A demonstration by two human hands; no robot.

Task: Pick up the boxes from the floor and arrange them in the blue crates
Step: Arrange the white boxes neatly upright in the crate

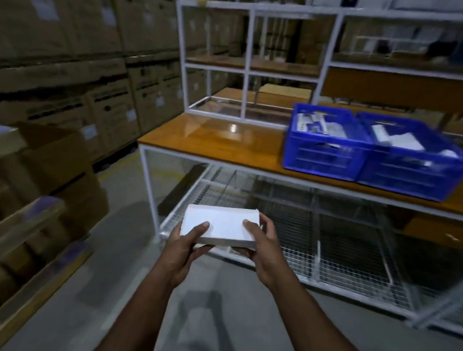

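Flat white rectangular cardboard box (221,226) gripped in both hands, low at 6 o'clock, above grey concrete floor (131,263).

Left hand (182,248) clamped on the box's near-left corner, thumb curled over the top face, remaining fingers wrapped beneath; right hand (261,249) clamped on the near-right end, thumb on top, fingers curled round the far edge and underside. Box held level, clear of the floor, in front of the white wire-mesh lower shelf (314,256). Up at 1 to 2 o'clock, two blue slatted plastic crates (329,158) side by side and touching on the glossy brown wooden tabletop (213,137), white packets inside both, well apart from the held box. At 9 to 11 o'clock, stacked brown cardboard cartons (72,35).
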